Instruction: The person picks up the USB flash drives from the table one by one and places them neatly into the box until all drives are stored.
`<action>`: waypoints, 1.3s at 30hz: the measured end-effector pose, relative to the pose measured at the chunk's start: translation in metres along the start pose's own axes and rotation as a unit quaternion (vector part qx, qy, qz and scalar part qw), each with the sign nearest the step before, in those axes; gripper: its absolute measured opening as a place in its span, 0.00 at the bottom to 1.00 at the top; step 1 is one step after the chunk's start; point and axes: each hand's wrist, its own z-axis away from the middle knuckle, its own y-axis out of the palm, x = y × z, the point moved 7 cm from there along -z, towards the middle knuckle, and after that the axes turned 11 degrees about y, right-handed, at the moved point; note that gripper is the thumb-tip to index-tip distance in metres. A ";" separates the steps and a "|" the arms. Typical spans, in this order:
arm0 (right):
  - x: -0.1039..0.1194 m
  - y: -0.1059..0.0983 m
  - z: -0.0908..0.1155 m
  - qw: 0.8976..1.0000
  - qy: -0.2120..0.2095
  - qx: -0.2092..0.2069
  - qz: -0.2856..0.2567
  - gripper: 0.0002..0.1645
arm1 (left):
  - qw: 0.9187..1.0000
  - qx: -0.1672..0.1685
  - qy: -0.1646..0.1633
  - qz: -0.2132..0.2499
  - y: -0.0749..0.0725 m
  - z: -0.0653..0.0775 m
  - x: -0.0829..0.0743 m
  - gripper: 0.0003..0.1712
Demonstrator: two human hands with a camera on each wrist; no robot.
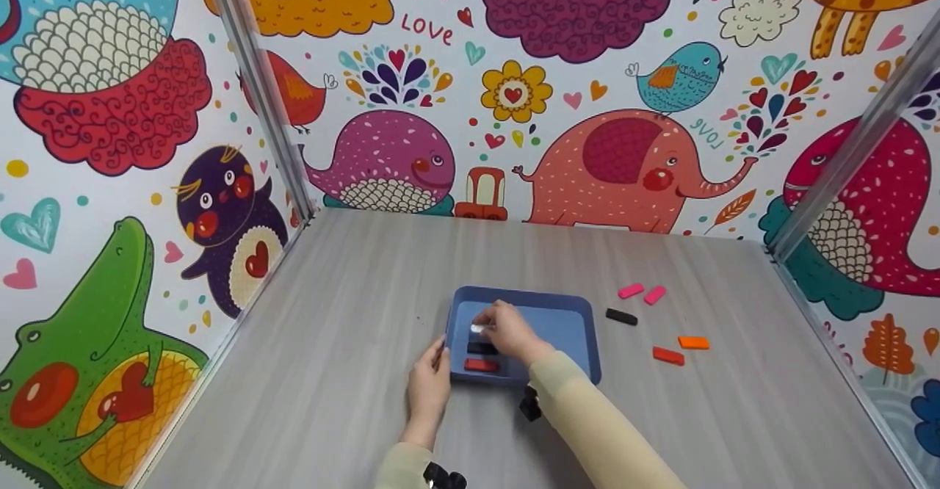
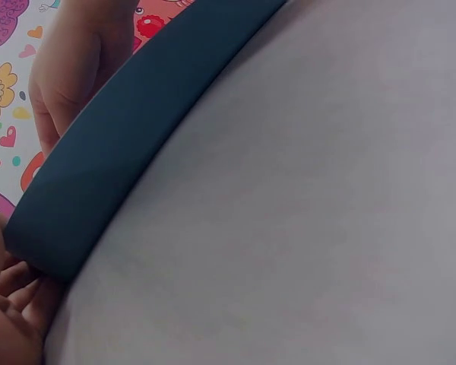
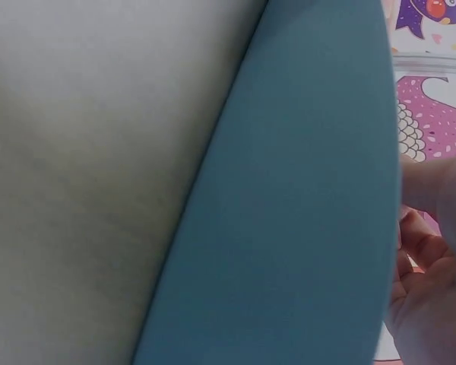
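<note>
From afar I log the right hand (image 1: pixel 510 333), fingers pinching a pale piece (image 1: pixel 479 328) inside the blue tray (image 1: pixel 543 299) near ten o'clock; if the left hand (image 1: pixel 429 382), fingers gripping at eight, slips, a skidding tray could make that piece land askew.

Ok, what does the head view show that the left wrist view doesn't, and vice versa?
Only head: inside the tray, a red block and a black block; the pale piece pinched by the right hand; on the table, two pink blocks, an orange block, another red block and another black block.

Only left wrist: a close-up of the tray's outer wall, the left hand at one end.

Both: the tray, both hands, table and printed wall.
</note>
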 end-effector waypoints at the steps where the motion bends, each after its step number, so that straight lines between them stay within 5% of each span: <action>1: 0.001 0.001 0.000 1.000 -0.003 0.000 0.001 0.12 | 1.000 0.000 -0.001 0.000 0.000 0.000 0.000 0.20; 39: -0.006 0.016 -0.015 1.000 0.024 0.011 0.009 0.12 | 1.000 -0.001 -0.005 -0.003 -0.001 0.001 0.000 0.20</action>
